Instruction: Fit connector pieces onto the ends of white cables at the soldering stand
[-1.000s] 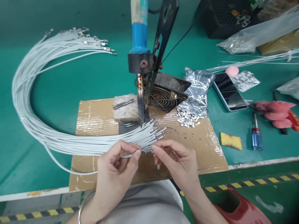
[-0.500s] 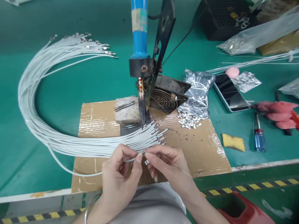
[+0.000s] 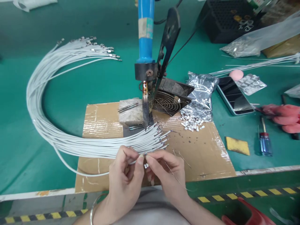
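My left hand is closed in a pinch on a white cable near its end. Against it, thumb and forefinger of my right hand pinch at the cable's tip, mostly hidden by the fingertips. A thin bare wire runs across the right hand and trails past the wrist. Just below the fingertips shows a small silvery metal tab. Behind the hands lies a curved bundle of white cables. A blue-handled soldering iron, clamped in a black stand, points its tip down at the bundle's ends.
Cardboard covers the bench front. Small metal tabs lie by a silvery bag, near a fan and a grey block. Further right are a phone, a yellow sponge and a screwdriver.
The view has shifted slightly, so the bench things appear further right. Both hands stay together at the cable tip, with the fingers barely changed.
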`<state>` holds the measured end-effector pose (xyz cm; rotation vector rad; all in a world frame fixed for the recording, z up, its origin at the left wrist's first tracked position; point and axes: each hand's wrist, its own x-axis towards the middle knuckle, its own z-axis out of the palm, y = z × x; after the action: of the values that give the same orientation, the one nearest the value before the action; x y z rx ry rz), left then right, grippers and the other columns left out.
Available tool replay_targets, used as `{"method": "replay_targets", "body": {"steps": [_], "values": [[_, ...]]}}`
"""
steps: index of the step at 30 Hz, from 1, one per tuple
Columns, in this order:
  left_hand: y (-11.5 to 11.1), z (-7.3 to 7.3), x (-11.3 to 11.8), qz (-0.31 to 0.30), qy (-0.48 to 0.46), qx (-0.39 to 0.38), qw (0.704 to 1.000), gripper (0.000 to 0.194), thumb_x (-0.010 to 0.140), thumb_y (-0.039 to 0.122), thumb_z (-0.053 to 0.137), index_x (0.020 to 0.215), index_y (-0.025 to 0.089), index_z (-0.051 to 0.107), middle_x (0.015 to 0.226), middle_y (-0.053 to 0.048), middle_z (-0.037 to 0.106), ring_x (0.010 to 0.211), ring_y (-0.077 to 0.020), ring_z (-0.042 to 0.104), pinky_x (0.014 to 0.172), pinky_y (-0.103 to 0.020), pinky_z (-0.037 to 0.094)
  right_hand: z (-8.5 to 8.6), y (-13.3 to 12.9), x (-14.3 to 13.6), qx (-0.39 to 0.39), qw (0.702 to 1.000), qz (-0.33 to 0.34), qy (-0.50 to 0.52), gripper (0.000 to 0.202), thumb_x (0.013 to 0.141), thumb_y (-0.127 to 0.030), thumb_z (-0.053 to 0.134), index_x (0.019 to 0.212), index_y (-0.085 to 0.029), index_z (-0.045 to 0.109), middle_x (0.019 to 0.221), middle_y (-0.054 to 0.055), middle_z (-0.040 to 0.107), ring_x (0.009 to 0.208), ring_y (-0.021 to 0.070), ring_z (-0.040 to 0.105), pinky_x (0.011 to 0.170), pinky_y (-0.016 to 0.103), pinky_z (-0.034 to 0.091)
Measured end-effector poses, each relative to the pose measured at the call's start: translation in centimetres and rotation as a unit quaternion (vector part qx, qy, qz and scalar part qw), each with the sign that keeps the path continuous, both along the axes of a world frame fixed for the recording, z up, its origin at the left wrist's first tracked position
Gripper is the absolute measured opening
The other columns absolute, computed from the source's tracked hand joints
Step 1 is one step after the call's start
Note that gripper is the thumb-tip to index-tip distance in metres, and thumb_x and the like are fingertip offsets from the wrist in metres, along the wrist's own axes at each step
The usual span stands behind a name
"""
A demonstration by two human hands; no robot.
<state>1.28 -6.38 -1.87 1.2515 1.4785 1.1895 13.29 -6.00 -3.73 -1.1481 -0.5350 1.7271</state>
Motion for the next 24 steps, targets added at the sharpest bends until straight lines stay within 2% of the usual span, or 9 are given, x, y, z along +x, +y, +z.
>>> {"method": "replay_targets", "body": {"steps": [4, 7, 14, 19, 24], "values": [[0.0, -0.1, -0.3, -0.004, 0.017, -0.012, 1.000, 0.017, 0.099, 0.023, 0.056, 0.082, 0.023, 0.050, 0.061, 0.007, 0.049, 0.046, -0.0070, 0.041, 0.042, -0.015, 0.034, -0.4, 0.6, 1.1, -0.014, 0.997, 0.067, 0.029, 0.019, 0.080, -0.039, 0.083, 0.086, -0.022, 0.082, 0.057, 0.000, 0.069, 0.044, 0.0080, 0.059, 0.043, 0.015, 0.051], [-0.1, -0.3, -0.5, -0.010, 0.031, -0.017, 0.999, 0.018, 0.099, 0.023, 0.055, 0.082, 0.023, 0.049, 0.060, 0.008, 0.044, 0.046, -0.0078, 0.035, 0.041, -0.017, 0.028, -0.5, 1.0, 1.8, -0.021, 0.994, 0.085, 0.063, 0.018, 0.081, -0.037, 0.083, 0.093, -0.024, 0.082, 0.056, -0.002, 0.068, 0.041, 0.0064, 0.057, 0.039, 0.012, 0.048], [-0.4, -0.6, -0.4, -0.013, 0.072, -0.003, 0.997, 0.016, 0.098, 0.022, 0.055, 0.084, 0.024, 0.047, 0.060, 0.009, 0.039, 0.046, -0.0088, 0.034, 0.041, -0.019, 0.027, 0.3, 1.6, 1.9, -0.038, 0.994, 0.092, 0.043, 0.023, 0.077, -0.041, 0.085, 0.085, -0.019, 0.082, 0.054, -0.001, 0.067, 0.040, 0.0072, 0.056, 0.035, 0.013, 0.047], [-0.6, -0.9, -0.4, -0.008, 0.090, 0.008, 0.996, 0.015, 0.098, 0.021, 0.055, 0.086, 0.025, 0.048, 0.060, 0.009, 0.040, 0.046, -0.0087, 0.036, 0.042, -0.018, 0.030, 0.3, 1.4, 1.6, -0.037, 0.995, 0.090, 0.021, 0.025, 0.078, -0.042, 0.084, 0.078, -0.018, 0.079, 0.055, -0.002, 0.066, 0.040, 0.0065, 0.055, 0.037, 0.013, 0.047], [-0.8, -0.9, 0.0, 0.010, 0.064, -0.008, 0.998, 0.015, 0.099, 0.024, 0.054, 0.086, 0.024, 0.048, 0.063, 0.008, 0.047, 0.044, -0.0078, 0.037, 0.041, -0.017, 0.030, 0.1, 0.7, 0.5, -0.033, 0.999, 0.042, 0.008, 0.029, 0.076, -0.044, 0.085, 0.071, -0.018, 0.075, 0.050, -0.002, 0.064, 0.036, 0.0059, 0.053, 0.035, 0.012, 0.046]]}}
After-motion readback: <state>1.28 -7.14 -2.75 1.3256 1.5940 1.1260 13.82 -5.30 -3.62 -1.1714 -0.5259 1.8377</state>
